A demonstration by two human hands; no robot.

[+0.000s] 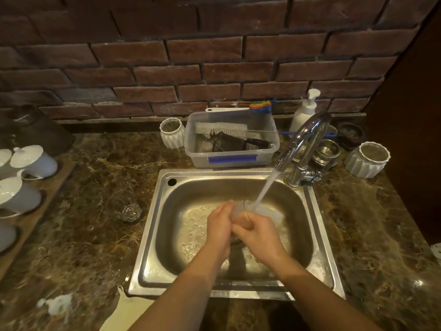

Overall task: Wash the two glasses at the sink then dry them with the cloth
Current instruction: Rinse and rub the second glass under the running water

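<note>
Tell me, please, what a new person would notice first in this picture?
First, both hands, left hand and right hand, holding a glass under the faucet stream, over the sink. Then the second glass, standing on the counter left of the sink.

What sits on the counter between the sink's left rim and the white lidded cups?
In the head view, one clear glass stands on the wet marble between the sink and the lidded cups; nothing else shows there.
</note>
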